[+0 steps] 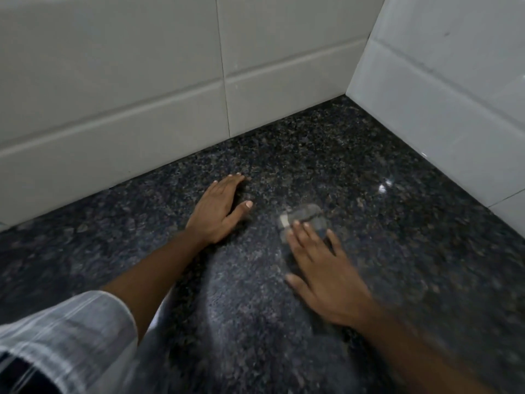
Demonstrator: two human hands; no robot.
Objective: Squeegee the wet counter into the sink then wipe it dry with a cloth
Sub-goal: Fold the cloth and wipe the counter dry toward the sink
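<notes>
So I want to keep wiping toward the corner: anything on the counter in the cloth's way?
Nothing visible. The counter lies bare from the blurred cloth under the right hand to the corner; the left hand rests off to the left.

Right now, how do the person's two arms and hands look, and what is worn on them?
Both hands are bare: no gloves, rings or watch show. The left hand has short, pale nails. Its forearm is bare up to a loose sleeve, grey-white with faint stripes. The right hand and its forearm are blurred by motion; no sleeve shows on that arm in this view.
</notes>
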